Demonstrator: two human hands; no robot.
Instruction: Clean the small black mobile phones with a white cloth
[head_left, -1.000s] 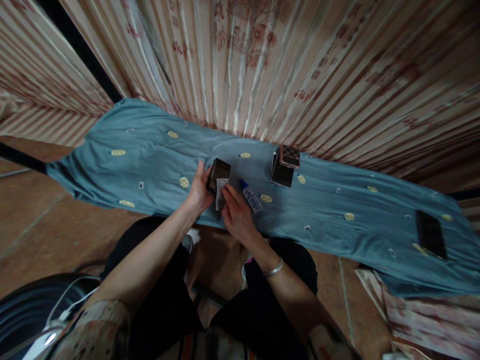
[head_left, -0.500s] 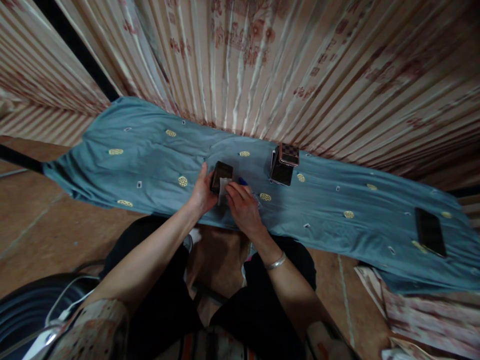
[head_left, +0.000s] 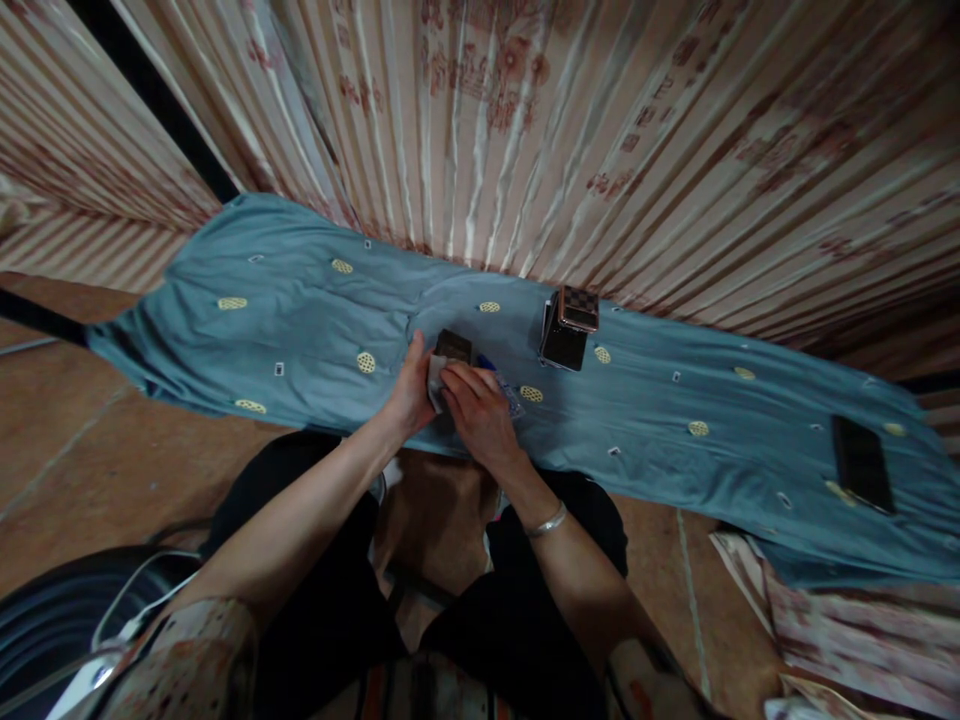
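Head view: my left hand [head_left: 411, 392] holds the dark box [head_left: 453, 346] on the blue-clothed table [head_left: 300, 310], grip closed round it. Since a second ago my right hand [head_left: 472, 405] has pushed the white cloth [head_left: 434, 375] up against it, wiping.

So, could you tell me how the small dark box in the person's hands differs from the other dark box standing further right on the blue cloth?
The small dark box is held between the left hand and right hand, which presses a white tissue on it; the taller box stands alone and untouched. The taller box has a checkered top; the held one looks plain. Both are dark, glossy and on the blue cloth.
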